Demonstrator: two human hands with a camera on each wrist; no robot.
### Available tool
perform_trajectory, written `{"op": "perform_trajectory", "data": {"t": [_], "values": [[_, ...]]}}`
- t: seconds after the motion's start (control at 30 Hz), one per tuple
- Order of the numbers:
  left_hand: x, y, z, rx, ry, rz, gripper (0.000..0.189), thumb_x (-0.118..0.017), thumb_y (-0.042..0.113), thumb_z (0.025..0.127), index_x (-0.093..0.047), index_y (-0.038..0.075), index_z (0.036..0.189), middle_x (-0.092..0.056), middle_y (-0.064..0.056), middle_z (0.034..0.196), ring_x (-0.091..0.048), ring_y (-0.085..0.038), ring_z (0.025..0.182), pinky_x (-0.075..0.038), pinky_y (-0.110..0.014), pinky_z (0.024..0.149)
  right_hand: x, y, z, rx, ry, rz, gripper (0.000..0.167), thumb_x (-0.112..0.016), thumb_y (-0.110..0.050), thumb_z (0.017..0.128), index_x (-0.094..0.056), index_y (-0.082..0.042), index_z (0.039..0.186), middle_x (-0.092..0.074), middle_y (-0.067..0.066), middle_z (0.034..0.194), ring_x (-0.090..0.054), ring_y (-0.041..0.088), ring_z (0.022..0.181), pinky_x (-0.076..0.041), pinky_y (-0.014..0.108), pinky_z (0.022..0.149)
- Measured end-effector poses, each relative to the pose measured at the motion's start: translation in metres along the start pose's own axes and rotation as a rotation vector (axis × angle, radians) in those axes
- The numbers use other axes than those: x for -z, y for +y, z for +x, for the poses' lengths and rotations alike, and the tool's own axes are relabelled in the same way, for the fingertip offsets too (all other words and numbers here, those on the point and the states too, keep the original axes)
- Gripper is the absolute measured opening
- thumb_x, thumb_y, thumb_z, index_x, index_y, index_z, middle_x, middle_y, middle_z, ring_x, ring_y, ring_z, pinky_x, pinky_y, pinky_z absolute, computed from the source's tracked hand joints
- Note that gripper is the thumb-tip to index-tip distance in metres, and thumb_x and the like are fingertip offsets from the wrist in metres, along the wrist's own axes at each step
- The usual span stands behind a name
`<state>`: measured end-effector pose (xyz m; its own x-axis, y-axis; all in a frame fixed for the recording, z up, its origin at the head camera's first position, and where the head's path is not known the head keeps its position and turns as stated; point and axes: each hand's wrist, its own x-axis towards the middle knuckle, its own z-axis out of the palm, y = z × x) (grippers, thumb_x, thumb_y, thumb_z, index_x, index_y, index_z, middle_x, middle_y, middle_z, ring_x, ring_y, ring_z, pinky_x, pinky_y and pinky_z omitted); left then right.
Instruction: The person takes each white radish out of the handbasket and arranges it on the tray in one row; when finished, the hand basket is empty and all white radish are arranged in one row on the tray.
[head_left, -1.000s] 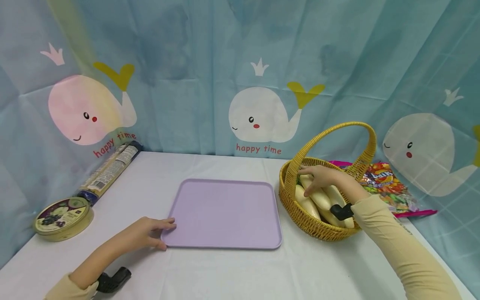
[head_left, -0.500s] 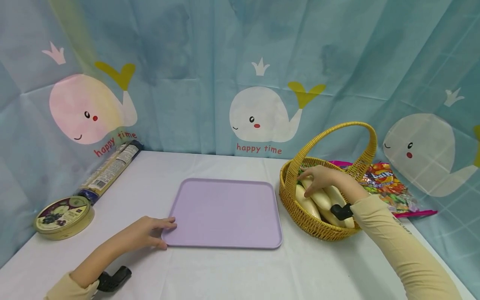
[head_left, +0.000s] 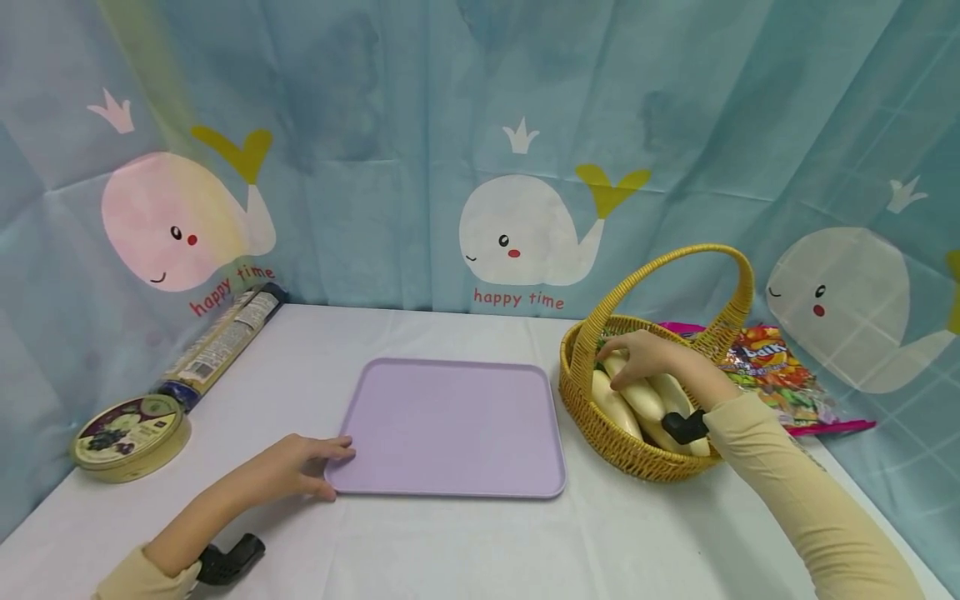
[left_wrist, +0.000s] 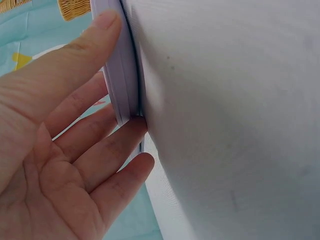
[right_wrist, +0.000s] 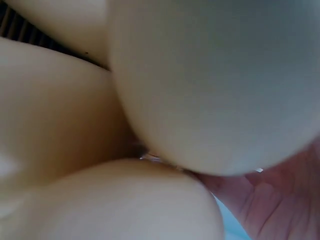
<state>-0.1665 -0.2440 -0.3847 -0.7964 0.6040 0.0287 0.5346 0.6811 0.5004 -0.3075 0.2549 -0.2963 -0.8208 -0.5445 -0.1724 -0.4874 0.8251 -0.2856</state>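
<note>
A purple tray (head_left: 450, 429) lies flat in the middle of the table. My left hand (head_left: 288, 467) rests at its near left corner, fingers fairly straight over the left rim and thumb against the front edge. In the left wrist view the thumb touches the tray's rim (left_wrist: 122, 65). My right hand (head_left: 641, 354) reaches under the handle of a yellow wicker basket (head_left: 630, 458), its thumb and fingers around the upper end of a white eggplant (head_left: 641, 400). Other white eggplants (head_left: 613, 404) lie beside it. In the right wrist view, eggplants (right_wrist: 215, 85) fill most of the picture, hiding the fingertips.
A round tin (head_left: 131, 437) and a long packet (head_left: 221, 346) lie at the left. Behind the basket, at the right, is a colourful candy bag (head_left: 780, 379) with pink edges. A blue curtain (head_left: 360, 225) with printed whales hangs behind the white table.
Both hands stay almost where they were, the left at the tray's corner and the right inside the basket. The whole head view shifts very slightly.
</note>
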Motion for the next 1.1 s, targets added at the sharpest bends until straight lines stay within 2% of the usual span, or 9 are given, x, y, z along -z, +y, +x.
{"op": "perform_trajectory", "data": {"t": [0.3,0.5,0.63,0.9,1.1], "values": [[0.001,0.003,0.002,-0.007,0.000,0.012,0.060,-0.070,0.039,0.070,-0.061,-0.002,0.112,-0.052,-0.022,0.120,-0.047,-0.042,0.106,-0.041,-0.052,0.086,0.001,0.001,-0.003,-0.026,0.011,0.064,0.041,-0.070,-0.015,0.069,-0.062,-0.006,0.108,-0.035,0.024,0.135,-0.050,0.034,0.098,-0.048,0.034,0.069],[0.000,0.003,0.001,-0.012,0.004,0.026,0.059,-0.071,0.039,0.070,-0.061,-0.002,0.111,-0.052,-0.022,0.119,-0.048,-0.042,0.105,-0.041,-0.051,0.085,0.003,0.006,-0.008,-0.043,0.078,0.134,0.042,-0.071,-0.021,0.069,-0.063,-0.011,0.109,-0.033,0.017,0.139,-0.041,0.043,0.112,-0.044,0.045,0.084],[0.000,0.002,0.000,-0.009,0.006,0.029,0.059,-0.070,0.039,0.070,-0.061,-0.002,0.112,-0.052,-0.021,0.119,-0.048,-0.042,0.105,-0.042,-0.051,0.085,0.005,0.007,-0.015,-0.035,0.112,0.191,0.044,-0.072,-0.023,0.071,-0.062,-0.011,0.112,-0.029,0.016,0.141,-0.038,0.047,0.114,-0.041,0.051,0.088],[-0.004,0.001,-0.002,0.004,0.027,-0.014,0.073,-0.072,0.038,0.067,-0.051,-0.004,0.123,-0.053,-0.029,0.114,-0.050,-0.044,0.102,-0.043,-0.051,0.083,0.007,0.009,-0.031,0.007,0.135,0.237,0.049,-0.072,-0.025,0.073,-0.058,-0.004,0.115,-0.023,0.019,0.143,-0.041,0.047,0.111,-0.045,0.048,0.085],[0.000,-0.001,-0.003,0.032,0.041,-0.103,0.074,-0.072,0.038,0.067,-0.048,0.002,0.128,-0.049,-0.025,0.121,-0.048,-0.041,0.107,-0.044,-0.047,0.085,0.007,0.010,-0.038,0.028,0.145,0.322,0.050,-0.071,-0.027,0.076,-0.056,-0.003,0.118,-0.022,0.018,0.143,-0.036,0.050,0.114,-0.042,0.051,0.087]]}}
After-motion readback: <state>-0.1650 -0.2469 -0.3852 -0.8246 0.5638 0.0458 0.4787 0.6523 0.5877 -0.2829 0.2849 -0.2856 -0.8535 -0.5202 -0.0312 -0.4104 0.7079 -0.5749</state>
